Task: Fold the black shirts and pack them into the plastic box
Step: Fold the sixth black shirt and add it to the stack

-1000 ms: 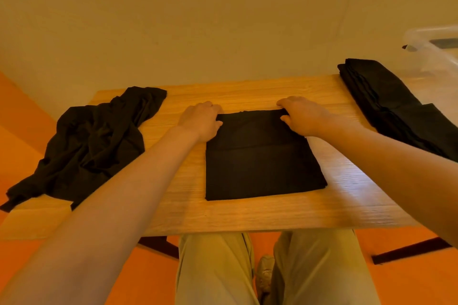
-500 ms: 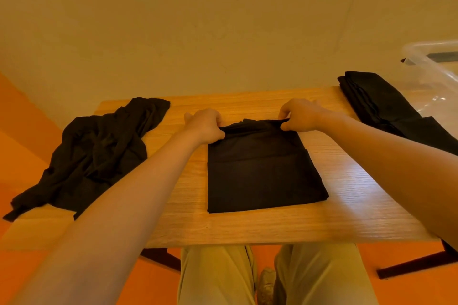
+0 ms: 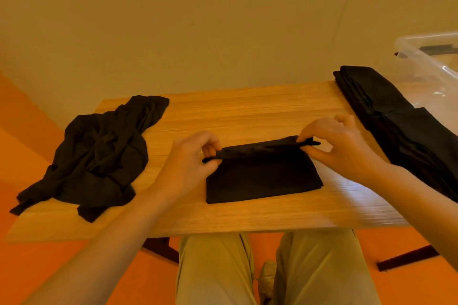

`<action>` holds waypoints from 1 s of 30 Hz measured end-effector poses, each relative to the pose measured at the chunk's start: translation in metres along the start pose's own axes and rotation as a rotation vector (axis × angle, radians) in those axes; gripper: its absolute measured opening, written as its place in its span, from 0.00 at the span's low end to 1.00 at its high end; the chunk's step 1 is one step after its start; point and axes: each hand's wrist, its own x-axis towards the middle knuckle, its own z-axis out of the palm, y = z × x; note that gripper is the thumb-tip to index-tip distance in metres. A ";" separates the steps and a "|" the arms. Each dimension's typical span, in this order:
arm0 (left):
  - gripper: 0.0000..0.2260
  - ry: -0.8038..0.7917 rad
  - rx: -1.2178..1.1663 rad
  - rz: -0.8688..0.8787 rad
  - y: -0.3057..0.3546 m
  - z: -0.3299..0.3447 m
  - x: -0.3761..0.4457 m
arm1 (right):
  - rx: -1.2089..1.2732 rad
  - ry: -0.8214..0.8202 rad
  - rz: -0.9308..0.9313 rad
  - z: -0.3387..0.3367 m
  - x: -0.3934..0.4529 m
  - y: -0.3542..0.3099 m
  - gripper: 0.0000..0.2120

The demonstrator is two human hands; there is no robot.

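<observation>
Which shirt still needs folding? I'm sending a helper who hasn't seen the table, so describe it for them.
On the wooden table, look to its left end. There the crumpled black shirt lies in a loose heap, spilling over the edge. Unlike the flat folded shirt in the middle and the neat folded stack at the right, it is wrinkled and shapeless.

Surface: we see a wooden table (image 3: 247, 111), its grain running side to side.
Left end: a crumpled black shirt (image 3: 99, 156) lies on it.
Middle: we find a folded black shirt (image 3: 262, 181).
Right end: a stack of folded shirts (image 3: 396, 126) beside a clear plastic box (image 3: 426, 62).
</observation>
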 end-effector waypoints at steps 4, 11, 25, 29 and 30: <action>0.19 -0.080 0.009 -0.111 0.001 0.012 -0.032 | -0.013 0.025 -0.085 0.015 -0.036 -0.003 0.06; 0.06 0.084 0.252 0.024 -0.004 0.024 -0.058 | 0.002 0.061 -0.066 0.023 -0.060 -0.003 0.08; 0.20 0.133 0.286 0.016 0.021 0.031 -0.034 | -0.027 0.097 -0.017 0.025 -0.030 -0.037 0.18; 0.29 -0.119 0.383 -0.100 0.031 0.064 -0.022 | -0.186 -0.176 0.122 0.051 -0.016 -0.047 0.32; 0.30 -0.176 0.415 -0.124 0.027 0.070 -0.025 | -0.206 -0.229 0.157 0.056 -0.018 -0.045 0.35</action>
